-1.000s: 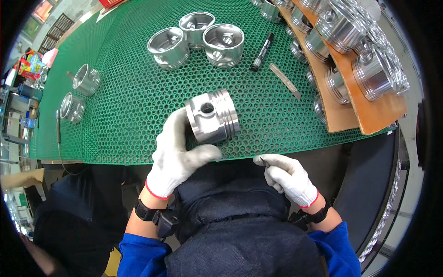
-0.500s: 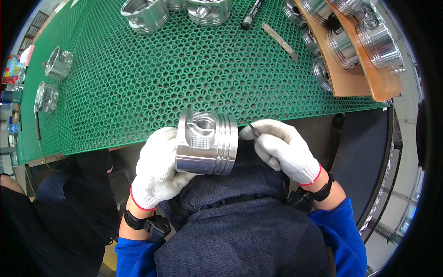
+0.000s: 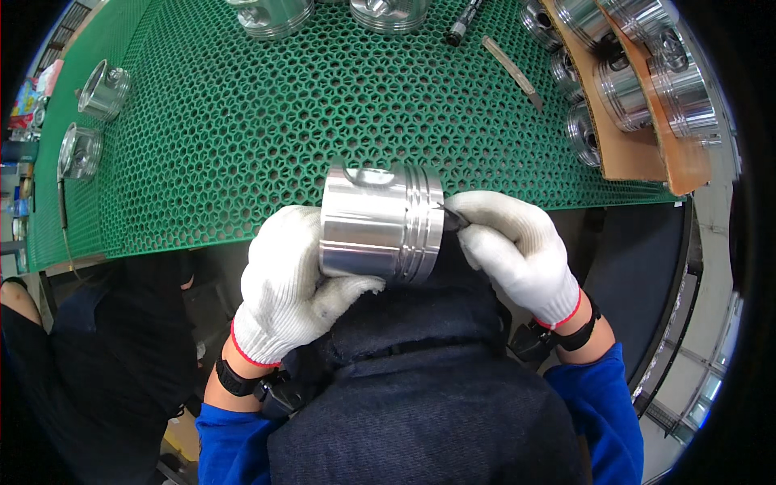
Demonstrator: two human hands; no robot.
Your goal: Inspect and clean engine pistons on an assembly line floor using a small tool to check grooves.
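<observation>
A shiny metal piston lies on its side in my left hand, which wears a white knit glove and grips it from the left end. Its ring grooves face right, and the pin hole shows at the top. My gloved right hand pinches a small dark pointed tool between thumb and fingers. The tool's tip is close to the grooved end of the piston; whether it touches cannot be made out. Both hands are over my lap, at the near edge of the green mat.
More pistons stand at the far edge and at the left. A black marker and a thin worn strip lie beyond my right hand. Cardboard dividers separate pistons at the far right. Another person in dark clothes is at the left.
The piston has rolled in my left hand, so its pin hole has turned up and away. My right hand has brought the dark tool up close to the grooved end.
</observation>
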